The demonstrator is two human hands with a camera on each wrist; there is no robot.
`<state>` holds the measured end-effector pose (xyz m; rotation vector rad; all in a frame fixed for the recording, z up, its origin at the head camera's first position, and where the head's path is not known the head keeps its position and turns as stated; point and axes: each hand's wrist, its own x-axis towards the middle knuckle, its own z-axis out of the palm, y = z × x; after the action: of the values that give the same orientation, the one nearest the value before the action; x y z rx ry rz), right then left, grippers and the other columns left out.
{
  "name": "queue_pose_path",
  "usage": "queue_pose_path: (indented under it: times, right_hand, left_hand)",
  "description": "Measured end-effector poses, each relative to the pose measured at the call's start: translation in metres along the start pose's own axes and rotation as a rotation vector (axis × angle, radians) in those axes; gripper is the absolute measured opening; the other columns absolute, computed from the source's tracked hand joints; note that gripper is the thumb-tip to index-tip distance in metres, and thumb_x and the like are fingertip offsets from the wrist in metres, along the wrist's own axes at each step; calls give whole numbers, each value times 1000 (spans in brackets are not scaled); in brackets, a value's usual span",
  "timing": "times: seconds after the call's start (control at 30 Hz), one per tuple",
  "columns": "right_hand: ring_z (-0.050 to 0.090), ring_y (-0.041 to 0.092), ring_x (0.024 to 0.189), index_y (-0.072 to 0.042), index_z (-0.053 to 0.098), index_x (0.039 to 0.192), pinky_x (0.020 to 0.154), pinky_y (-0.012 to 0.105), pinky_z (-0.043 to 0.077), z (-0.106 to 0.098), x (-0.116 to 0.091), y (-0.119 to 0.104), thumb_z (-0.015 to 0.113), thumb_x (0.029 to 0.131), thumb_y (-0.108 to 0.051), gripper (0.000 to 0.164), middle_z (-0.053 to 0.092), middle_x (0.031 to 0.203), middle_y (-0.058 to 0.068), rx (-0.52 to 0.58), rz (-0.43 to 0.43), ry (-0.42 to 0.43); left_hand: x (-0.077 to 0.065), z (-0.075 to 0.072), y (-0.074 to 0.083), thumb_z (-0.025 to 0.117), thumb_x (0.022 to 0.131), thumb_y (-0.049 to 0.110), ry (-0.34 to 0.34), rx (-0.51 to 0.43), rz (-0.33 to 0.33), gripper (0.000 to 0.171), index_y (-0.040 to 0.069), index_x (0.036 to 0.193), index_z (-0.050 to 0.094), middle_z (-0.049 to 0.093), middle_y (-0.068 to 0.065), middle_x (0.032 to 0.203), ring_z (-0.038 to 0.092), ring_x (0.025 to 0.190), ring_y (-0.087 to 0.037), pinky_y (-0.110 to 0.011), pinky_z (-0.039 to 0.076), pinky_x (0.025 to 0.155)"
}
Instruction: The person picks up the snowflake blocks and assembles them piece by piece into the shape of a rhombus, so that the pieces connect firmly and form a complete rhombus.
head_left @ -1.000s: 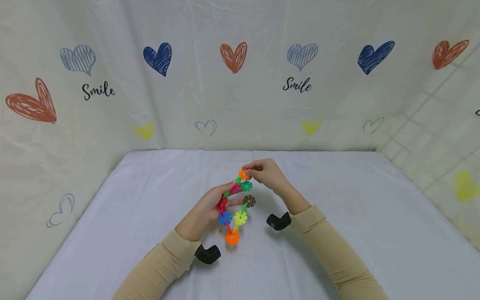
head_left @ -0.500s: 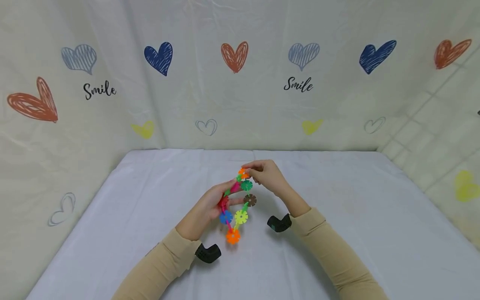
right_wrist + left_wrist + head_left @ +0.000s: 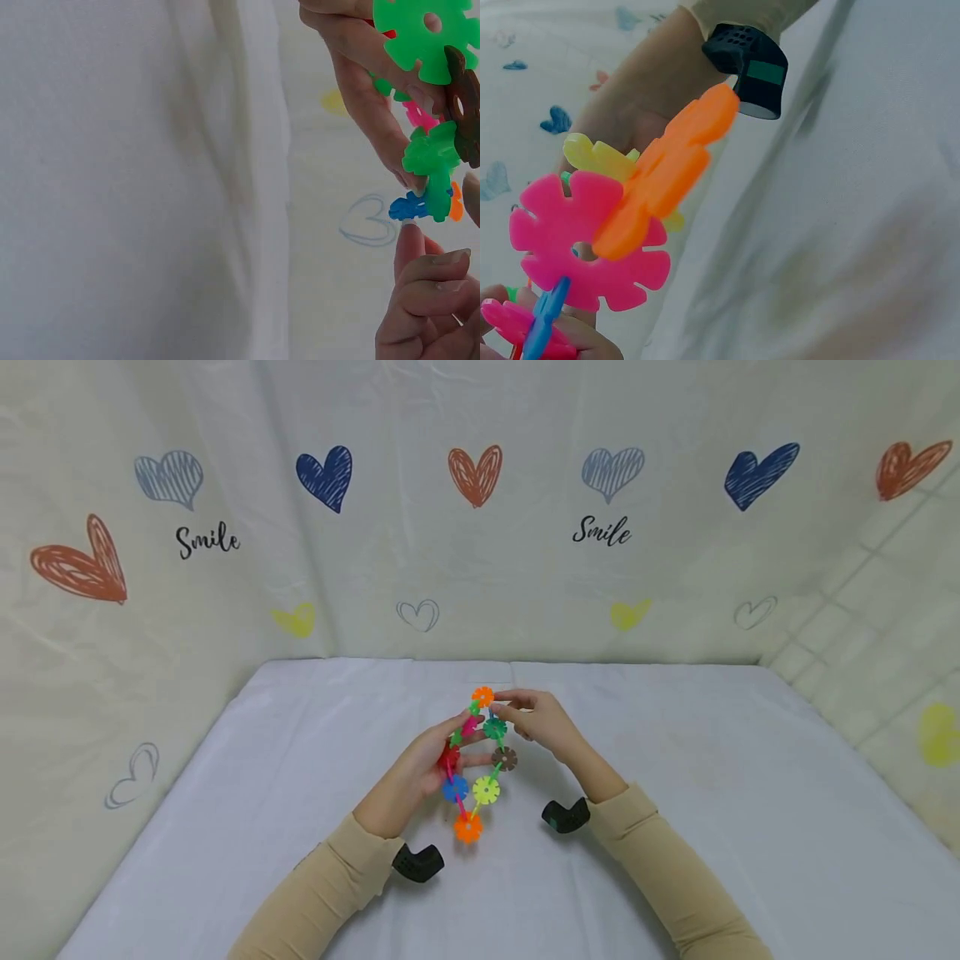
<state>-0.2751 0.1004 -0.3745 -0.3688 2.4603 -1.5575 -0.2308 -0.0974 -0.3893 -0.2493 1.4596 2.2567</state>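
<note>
A closed ring of colourful notched plastic flower discs stands tilted above the white table in the head view, with an orange disc (image 3: 468,828) lowest and another orange disc (image 3: 482,697) on top. My left hand (image 3: 420,764) grips the ring's left side near the red disc, other fingers stretching behind the ring. At the top right, my right hand (image 3: 547,722) holds index finger and thumb at a small blue disc (image 3: 403,208), with the index fingertip touching it in the right wrist view. A pink disc (image 3: 559,214) is close up in the left wrist view.
A white cloth covers the table (image 3: 337,710). Behind it hangs a pale curtain (image 3: 525,585) printed with hearts and words. Black wrist mounts stick out by the left (image 3: 418,863) and right (image 3: 566,816) cuffs.
My right fingers have slid off the top orange disc toward the blue one, leaving the orange fully visible. The hand has moved slightly right and nearer; my left hand keeps its grip.
</note>
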Motion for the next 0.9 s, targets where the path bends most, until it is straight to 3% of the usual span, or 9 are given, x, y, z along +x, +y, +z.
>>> queue_pose_path:
  times: [0.17,0.3,0.43,0.7,0.9]
  right_hand:
    - [40,15,59,-5,65,136,64,29,37,0,1,4,67,101,-35,46,50,79,2,57,85,-112]
    - [38,14,60,0,62,137,64,27,35,-1,0,5,65,103,-29,45,52,83,5,109,100,-164]
    - [38,14,62,1,62,136,64,27,36,-1,1,7,65,103,-27,44,56,93,7,115,81,-169]
    - [39,14,62,2,65,132,66,29,35,1,1,3,68,101,-27,43,58,90,7,116,66,-160]
    - [39,14,61,-1,68,131,67,29,37,5,2,2,70,99,-29,42,60,89,1,116,58,-150]
  left_hand:
    - [-1,0,1,54,107,39,23,-7,-8,51,13,150,50,59,-18,141,71,106,-35,-12,36,49]
    - [-1,-1,1,54,107,39,30,-16,-10,50,13,150,50,58,-17,142,71,107,-34,-13,37,49]
    - [1,-2,0,52,108,37,20,-25,4,49,9,148,52,56,-19,143,70,111,-35,-13,40,52]
    - [2,-1,1,51,108,38,20,-14,16,50,8,149,50,55,-19,143,72,93,-20,-17,48,59]
    - [3,-2,0,51,108,39,22,29,35,53,7,149,45,57,-17,136,70,89,-16,-19,48,60]
